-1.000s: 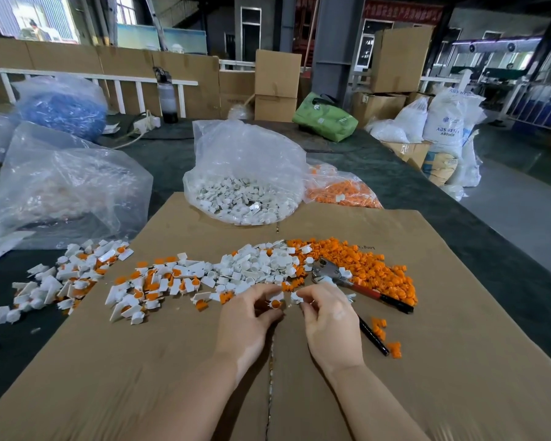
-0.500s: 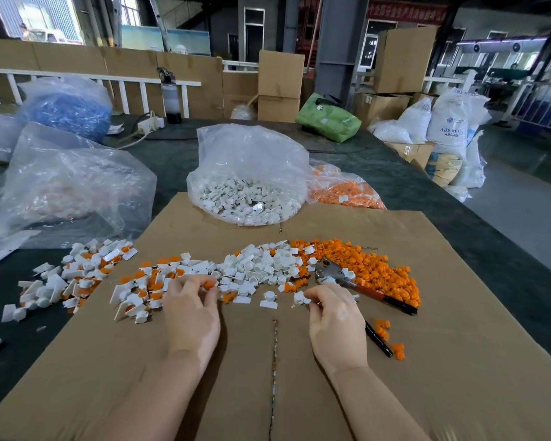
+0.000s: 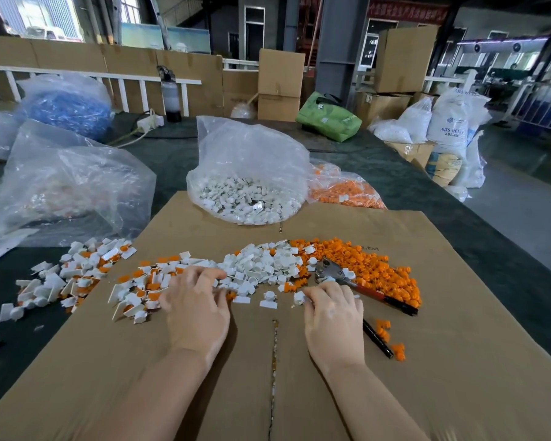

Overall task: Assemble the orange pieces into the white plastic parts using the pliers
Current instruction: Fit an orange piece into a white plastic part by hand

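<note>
On the cardboard sheet [image 3: 458,361] lie a heap of loose white plastic parts [image 3: 264,265] and, to its right, a heap of orange pieces [image 3: 376,268]. White parts with orange pieces in them [image 3: 86,275] spread out to the left. The pliers [image 3: 330,270] lie by the orange heap, their red and black handles pointing right and toward me. My left hand [image 3: 198,303] rests palm down, its fingertips touching the near edge of the white heap. My right hand [image 3: 333,316] sits beside the pliers with fingers curled, pinching a small white part [image 3: 299,297].
A clear bag of white parts [image 3: 248,192] and a bag of orange pieces [image 3: 347,189] stand behind the heaps. A large clear bag [image 3: 61,186] and a blue-filled bag [image 3: 67,106] sit at left. A few orange pieces [image 3: 395,345] lie by the near plier handle.
My left hand went from the centre out to the left pile, then came back right to the white heap's edge. My right hand has barely moved.
</note>
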